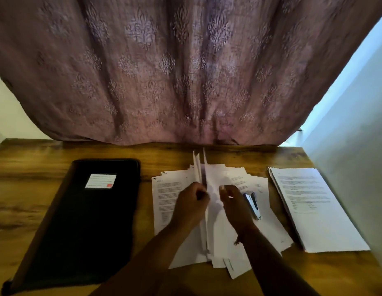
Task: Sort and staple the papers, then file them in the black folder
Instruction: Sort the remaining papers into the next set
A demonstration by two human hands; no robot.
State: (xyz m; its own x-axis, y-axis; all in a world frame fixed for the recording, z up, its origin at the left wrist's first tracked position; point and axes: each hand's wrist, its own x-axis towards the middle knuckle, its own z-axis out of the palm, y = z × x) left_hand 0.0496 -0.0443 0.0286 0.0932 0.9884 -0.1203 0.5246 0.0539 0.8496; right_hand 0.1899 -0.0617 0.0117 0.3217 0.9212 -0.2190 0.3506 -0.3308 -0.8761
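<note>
Holding several sheets upright on edge above loose paper pile at desk centre. My left hand curling round sheets, thumb side pinching them. My right hand gripping opposite side, fingers bent onto paper, one sheet blurring between hands. Stapler lying on pile just right of right hand, untouched. Neat stack of printed pages sitting apart on right. Black folder lying closed on left, white label facing up. Wooden desk underneath, patterned curtain hanging behind.
</note>
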